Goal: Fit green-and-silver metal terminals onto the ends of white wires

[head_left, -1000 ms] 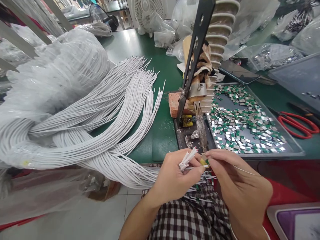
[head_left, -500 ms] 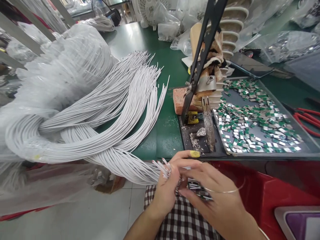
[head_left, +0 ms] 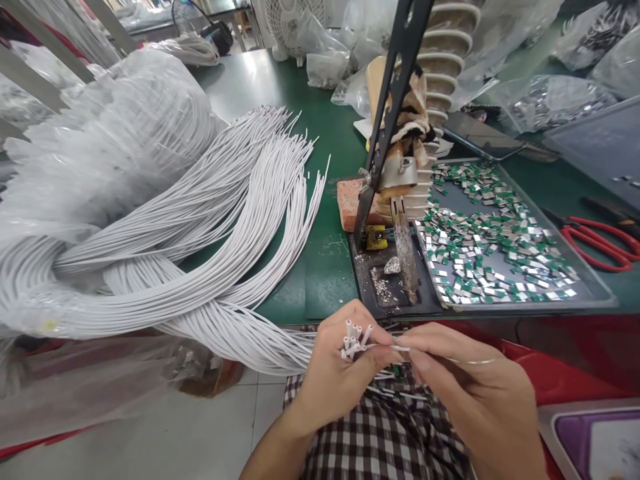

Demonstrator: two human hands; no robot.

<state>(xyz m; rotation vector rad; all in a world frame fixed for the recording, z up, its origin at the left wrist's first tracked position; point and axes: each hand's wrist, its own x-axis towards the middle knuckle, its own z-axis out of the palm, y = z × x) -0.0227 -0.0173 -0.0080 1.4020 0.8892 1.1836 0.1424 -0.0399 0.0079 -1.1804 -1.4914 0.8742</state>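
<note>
My left hand (head_left: 336, 373) is closed round a small bunch of white wires (head_left: 355, 339), whose cut ends stick up beside the thumb. To its right, my right hand (head_left: 465, 380) pinches one thin white wire (head_left: 400, 347) between thumb and fingers, and that wire reaches across to the left fingertips. Both hands are in front of the table edge, above a checkered cloth (head_left: 360, 440). Loose wire pieces lie on the cloth, partly hidden under the hands. A large bundle of white wires (head_left: 200, 293) runs over the table edge towards my left hand.
Behind the hands stands a soldering setup with a black bracket (head_left: 383, 120), a brick (head_left: 349, 203) and a dark tray (head_left: 430, 293). On the right are a clear tray (head_left: 603, 299) of small green-and-silver pieces and red-handled pliers (head_left: 595, 250). A fan (head_left: 293, 27) stands behind.
The view has shifted slightly. The left hand has turned, bringing the wire ends upright beside its thumb. The right hand has moved right, its fingers now pinching a single wire.
</note>
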